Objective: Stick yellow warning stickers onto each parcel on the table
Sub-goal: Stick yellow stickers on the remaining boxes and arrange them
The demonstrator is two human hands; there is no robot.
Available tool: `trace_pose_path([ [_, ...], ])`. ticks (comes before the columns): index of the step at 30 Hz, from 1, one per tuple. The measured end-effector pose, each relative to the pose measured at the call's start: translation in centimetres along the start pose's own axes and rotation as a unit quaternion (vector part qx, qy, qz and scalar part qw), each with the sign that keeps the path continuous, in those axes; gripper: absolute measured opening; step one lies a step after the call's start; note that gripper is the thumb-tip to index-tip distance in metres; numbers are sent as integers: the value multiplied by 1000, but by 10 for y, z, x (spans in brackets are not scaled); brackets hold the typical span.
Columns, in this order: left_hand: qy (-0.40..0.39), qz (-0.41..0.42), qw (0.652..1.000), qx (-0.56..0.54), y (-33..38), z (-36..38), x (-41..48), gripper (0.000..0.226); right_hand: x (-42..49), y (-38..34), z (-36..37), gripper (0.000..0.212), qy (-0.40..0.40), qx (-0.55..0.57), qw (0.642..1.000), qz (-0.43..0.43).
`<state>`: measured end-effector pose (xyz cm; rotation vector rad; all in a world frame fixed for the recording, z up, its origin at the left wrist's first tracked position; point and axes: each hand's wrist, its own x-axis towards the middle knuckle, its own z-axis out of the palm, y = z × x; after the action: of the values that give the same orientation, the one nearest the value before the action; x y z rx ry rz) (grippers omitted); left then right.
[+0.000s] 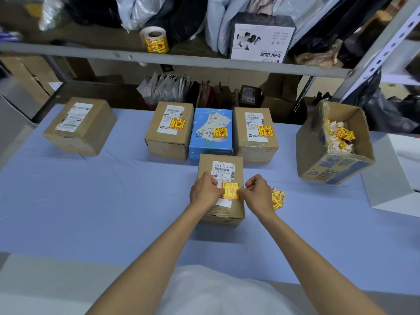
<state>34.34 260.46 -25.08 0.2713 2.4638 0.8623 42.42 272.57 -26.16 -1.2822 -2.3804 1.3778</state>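
A brown parcel (223,164) stands near the middle of the blue table (113,201). A yellow warning sticker (230,190) lies on its white shipping label. My left hand (205,190) pinches the sticker's left edge and my right hand (258,192) pinches its right edge. Behind stand three parcels that each carry a yellow sticker: a brown one (169,130), a blue one (212,133) and another brown one (255,133). A brown parcel (79,126) at the far left shows only a white label. Loose stickers (277,198) lie just right of my right hand.
An open carton (334,164) at the right holds crumpled yellow sticker scraps. A roll of yellow stickers (155,39) sits on the shelf above, beside a white scanner box (261,39). A white box (395,176) stands at the table's right edge.
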Motion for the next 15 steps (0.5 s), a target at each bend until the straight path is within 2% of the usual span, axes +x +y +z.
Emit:
trace_pose_path([
  [4, 18, 43, 998, 35, -4, -7, 1, 29, -1, 5, -6, 22, 23, -53, 996, -69],
  [7, 13, 133, 991, 19, -7, -9, -3, 15, -6, 8, -5, 5, -7, -36, 989, -145],
  [9, -22, 182, 981, 58, -9, -7, -8, 9, -7, 7, -3, 13, -46, -30, 985, -163],
  [11, -12, 185, 980, 79, -12, -10, -5, 6, -3, 11, -3, 19, -50, -74, 982, -164],
  [15, 47, 139, 988, 39, -25, -26, 8, 7, 3, 21, -15, 24, 44, -188, 964, -184],
])
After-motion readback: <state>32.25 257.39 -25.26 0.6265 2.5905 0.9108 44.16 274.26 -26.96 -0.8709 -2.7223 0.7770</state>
